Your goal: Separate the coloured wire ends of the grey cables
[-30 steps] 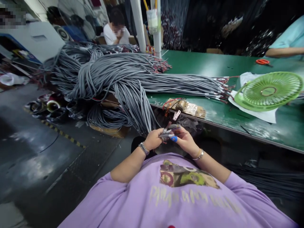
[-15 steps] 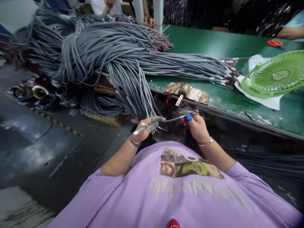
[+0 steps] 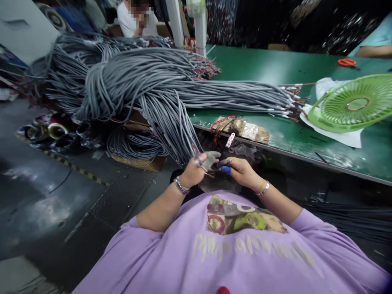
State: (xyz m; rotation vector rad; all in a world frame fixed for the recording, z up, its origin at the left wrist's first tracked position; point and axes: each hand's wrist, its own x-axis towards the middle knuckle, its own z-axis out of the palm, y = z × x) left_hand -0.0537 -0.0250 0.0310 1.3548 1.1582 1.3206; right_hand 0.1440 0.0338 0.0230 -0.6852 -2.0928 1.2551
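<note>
My left hand (image 3: 192,172) is closed around a few grey cable ends, with thin reddish wires and pale tips poking out near its fingers. Grey covers sit on some of its fingertips. Close by on the right, my right hand (image 3: 245,174) is pinched, a blue band on its thumb and something dark at its fingertips. What lies in that pinch is too small and blurred to name. A thick bundle of grey cables (image 3: 167,122) hangs over the table edge, down to just behind my left hand.
More grey cables (image 3: 122,77) are heaped across the green table (image 3: 254,61). A green fan (image 3: 352,104), orange-handled scissors (image 3: 346,62) and a taped cardboard piece (image 3: 252,131) lie there. Coiled cable (image 3: 134,143) rests in a box below. Other people are across the table.
My right hand has come left and slightly down, close to my left hand; the cable stretched between them no longer shows. My left hand has shifted slightly right. The view has tilted up.
</note>
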